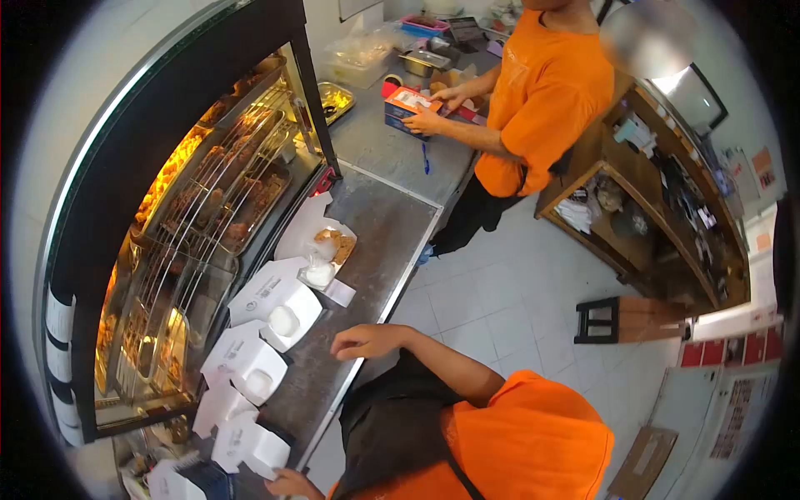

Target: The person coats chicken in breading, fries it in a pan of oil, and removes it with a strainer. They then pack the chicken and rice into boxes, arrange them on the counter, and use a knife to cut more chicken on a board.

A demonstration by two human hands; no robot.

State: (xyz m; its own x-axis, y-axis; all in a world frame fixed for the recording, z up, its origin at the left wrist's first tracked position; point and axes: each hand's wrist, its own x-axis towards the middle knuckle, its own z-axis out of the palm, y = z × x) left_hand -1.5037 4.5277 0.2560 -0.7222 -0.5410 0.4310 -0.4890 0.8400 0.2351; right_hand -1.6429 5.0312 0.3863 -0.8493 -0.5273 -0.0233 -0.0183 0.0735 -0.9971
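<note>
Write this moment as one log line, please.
right hand: empty, at counter edge | left hand: beside open white box, grip unclear | co-worker: hands on orange box

Heated display case, left: fried food on wire racks. Far counter: co-worker in orange shirt has both hands on an orange-and-blue box; blue pen lies near. Black stool stands beside wooden shelving.

At lower left, left hand cut off by the bottom edge, its grip unreadable, lowest white takeaway box half lost in the dark lens rim, print on co-worker's orange carton too small to read, fried food in display case blurred by glare
</note>
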